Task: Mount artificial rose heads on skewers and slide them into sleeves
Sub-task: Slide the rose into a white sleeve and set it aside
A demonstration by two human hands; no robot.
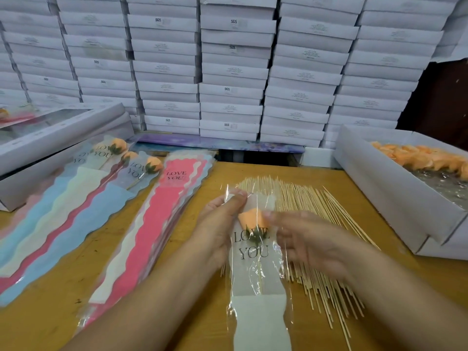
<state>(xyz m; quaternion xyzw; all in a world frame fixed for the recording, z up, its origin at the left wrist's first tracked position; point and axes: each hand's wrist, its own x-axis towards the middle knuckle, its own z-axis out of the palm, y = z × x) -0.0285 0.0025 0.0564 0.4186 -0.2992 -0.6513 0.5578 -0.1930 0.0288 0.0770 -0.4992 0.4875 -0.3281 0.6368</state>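
A clear sleeve [253, 282] printed "LOVE YOU", with a white paper insert at its lower end, lies over the skewer pile. Inside it sits an orange rose head [252, 218] on a thin skewer. My left hand [220, 224] grips the sleeve's upper left edge, thumb on top near the opening. Blurred with motion, my right hand [306, 239] has its fingertips on the film just right of the rose. A spread of bamboo skewers [311, 206] lies under and to the right of the sleeve.
A stack of unfilled sleeves [174, 196] with pink and white inserts lies to the left. Further left are finished roses in sleeves [121, 158]. A white box of orange rose heads [420, 158] stands at right. Stacked white boxes [233, 69] fill the back.
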